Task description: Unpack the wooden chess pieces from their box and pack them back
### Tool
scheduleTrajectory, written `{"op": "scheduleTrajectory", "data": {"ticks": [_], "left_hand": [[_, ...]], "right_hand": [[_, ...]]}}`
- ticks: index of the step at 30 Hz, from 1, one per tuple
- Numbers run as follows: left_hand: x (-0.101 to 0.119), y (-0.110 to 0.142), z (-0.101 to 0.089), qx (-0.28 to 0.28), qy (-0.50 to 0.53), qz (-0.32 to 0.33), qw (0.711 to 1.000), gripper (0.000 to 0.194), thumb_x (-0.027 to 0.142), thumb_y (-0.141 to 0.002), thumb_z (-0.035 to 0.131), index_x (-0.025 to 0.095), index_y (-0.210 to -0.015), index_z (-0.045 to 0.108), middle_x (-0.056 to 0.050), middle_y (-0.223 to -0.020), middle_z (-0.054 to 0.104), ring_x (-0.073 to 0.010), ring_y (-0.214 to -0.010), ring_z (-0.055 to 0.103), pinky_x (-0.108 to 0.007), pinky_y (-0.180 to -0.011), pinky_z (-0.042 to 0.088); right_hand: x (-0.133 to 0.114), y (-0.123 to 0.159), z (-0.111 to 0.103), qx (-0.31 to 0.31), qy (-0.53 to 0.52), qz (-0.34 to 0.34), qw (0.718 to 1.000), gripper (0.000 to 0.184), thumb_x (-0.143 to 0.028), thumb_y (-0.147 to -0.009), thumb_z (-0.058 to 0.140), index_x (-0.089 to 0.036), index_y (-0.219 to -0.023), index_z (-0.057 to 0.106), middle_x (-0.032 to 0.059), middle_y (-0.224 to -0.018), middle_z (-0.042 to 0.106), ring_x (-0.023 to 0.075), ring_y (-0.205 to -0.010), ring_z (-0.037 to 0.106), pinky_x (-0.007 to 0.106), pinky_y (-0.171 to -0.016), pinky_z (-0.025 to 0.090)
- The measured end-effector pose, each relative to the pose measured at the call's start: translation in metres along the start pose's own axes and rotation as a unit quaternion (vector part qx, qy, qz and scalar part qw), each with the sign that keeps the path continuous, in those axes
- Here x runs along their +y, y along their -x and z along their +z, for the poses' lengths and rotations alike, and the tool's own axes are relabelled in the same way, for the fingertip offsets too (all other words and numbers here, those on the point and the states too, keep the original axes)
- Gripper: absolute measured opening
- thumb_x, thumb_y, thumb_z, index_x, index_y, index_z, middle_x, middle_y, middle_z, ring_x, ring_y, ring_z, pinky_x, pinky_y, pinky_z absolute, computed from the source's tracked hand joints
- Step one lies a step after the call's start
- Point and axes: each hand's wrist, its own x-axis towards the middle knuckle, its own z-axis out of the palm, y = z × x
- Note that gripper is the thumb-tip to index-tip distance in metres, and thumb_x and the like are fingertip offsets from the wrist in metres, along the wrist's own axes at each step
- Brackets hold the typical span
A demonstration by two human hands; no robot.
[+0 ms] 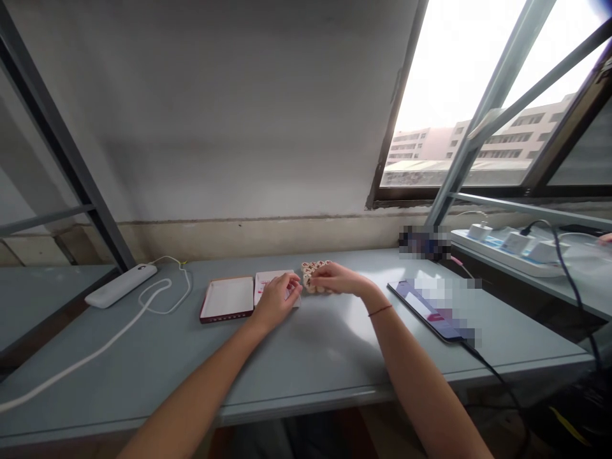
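Tiles (pixel 315 275) sit under right hand (pixel 335 278), its grip closed on them; left hand (pixel 277 298) curled alongside.

Nothing is showing legible text here. The small pale tiles (pixel 315 275) stacked on the desk (pixel 306 357) are carrying red and dark marks on their faces, but these are coming out too small and blurred to read. The screen of the tablet (pixel 433 309) and an object near the window are appearing pixelated, so no words or numbers are coming through.
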Motion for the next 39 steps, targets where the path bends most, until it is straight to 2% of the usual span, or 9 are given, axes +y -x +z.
{"op": "scheduleTrajectory", "data": {"ticks": [4,7,9,20,25,29,35,37,39], "left_hand": [[-0.005,0.0,-0.001,-0.013,-0.021,0.005,1.0,0.019,0.03,-0.087,0.046,0.02,-0.101,0.054,-0.003,-0.092,0.065,-0.0192,-0.092,0.057,-0.033,-0.085,0.041],[-0.007,0.0,-0.002,-0.022,-0.03,0.006,0.999,0.02,0.03,-0.087,0.045,0.021,-0.103,0.055,-0.002,-0.092,0.065,-0.0196,-0.093,0.057,-0.034,-0.085,0.041],[-0.008,0.0,-0.002,-0.024,-0.035,0.007,0.999,0.021,0.03,-0.087,0.045,0.021,-0.103,0.055,-0.002,-0.091,0.065,-0.0193,-0.092,0.057,-0.033,-0.085,0.042],[-0.009,0.0,-0.002,-0.035,-0.051,0.009,0.998,0.022,0.03,-0.086,0.045,0.022,-0.104,0.056,-0.002,-0.092,0.065,-0.0195,-0.092,0.057,-0.033,-0.084,0.042],[-0.008,-0.001,-0.003,-0.047,-0.063,0.0,0.997,0.023,0.031,-0.086,0.045,0.022,-0.102,0.058,-0.003,-0.094,0.065,-0.0195,-0.093,0.057,-0.032,-0.085,0.042],[-0.01,-0.001,-0.007,-0.09,-0.093,-0.011,0.991,0.024,0.035,-0.084,0.047,0.021,-0.098,0.062,-0.005,-0.098,0.065,-0.0209,-0.095,0.058,-0.032,-0.085,0.041],[-0.011,0.003,-0.01,-0.182,-0.108,-0.03,0.977,0.034,0.04,-0.077,0.057,0.022,-0.105,0.062,-0.005,-0.1,0.067,-0.0218,-0.093,0.06,-0.032,-0.083,0.042],[-0.01,0.003,-0.011,-0.192,-0.104,-0.024,0.976,0.035,0.04,-0.077,0.057,0.022,-0.107,0.062,-0.005,-0.101,0.068,-0.0219,-0.093,0.06,-0.032,-0.084,0.042],[-0.009,0.001,-0.014,-0.181,-0.108,-0.018,0.977,0.036,0.041,-0.078,0.056,0.023,-0.108,0.062,-0.005,-0.101,0.067,-0.0219,-0.093,0.06,-0.031,-0.084,0.042]], "right_hand": [[0.03,0.012,-0.029,0.127,-0.032,0.116,0.985,0.029,-0.037,-0.076,0.049,-0.017,-0.057,0.042,-0.0048,-0.052,0.034,0.0056,-0.045,0.029,0.02,-0.04,0.022],[0.049,0.017,-0.041,0.109,0.008,0.225,0.968,0.027,-0.033,-0.073,0.051,-0.017,-0.054,0.04,-0.0045,-0.05,0.035,0.0055,-0.042,0.029,0.02,-0.039,0.022],[0.055,0.018,-0.042,0.069,0.01,0.253,0.965,0.024,-0.032,-0.071,0.052,-0.017,-0.055,0.043,-0.0035,-0.052,0.039,0.0053,-0.042,0.031,0.02,-0.04,0.025],[0.053,0.015,-0.038,0.05,0.054,0.282,0.957,0.024,-0.038,-0.071,0.056,-0.015,-0.065,0.056,-0.0026,-0.055,0.043,0.006,-0.045,0.036,0.019,-0.04,0.027],[0.05,0.016,-0.036,0.031,0.08,0.28,0.956,0.03,-0.044,-0.065,0.063,-0.016,-0.064,0.053,-0.0038,-0.053,0.043,0.0064,-0.045,0.036,0.02,-0.04,0.027],[0.051,0.012,-0.031,0.01,0.113,0.28,0.953,0.027,-0.037,-0.058,0.068,-0.017,-0.057,0.051,-0.0052,-0.046,0.039,0.0065,-0.042,0.032,0.021,-0.039,0.023],[0.054,0.011,-0.031,0.023,0.137,0.279,0.95,0.018,-0.029,-0.059,0.063,-0.017,-0.055,0.049,-0.0048,-0.047,0.04,0.007,-0.043,0.035,0.021,-0.041,0.026],[0.052,0.013,-0.033,0.052,0.14,0.26,0.954,0.017,-0.03,-0.061,0.061,-0.017,-0.058,0.05,-0.0045,-0.049,0.041,0.0072,-0.044,0.035,0.021,-0.042,0.026],[0.045,0.013,-0.034,0.108,0.152,0.203,0.961,0.017,-0.032,-0.066,0.058,-0.017,-0.062,0.053,-0.0034,-0.053,0.044,0.0078,-0.048,0.036,0.021,-0.044,0.026]]}}
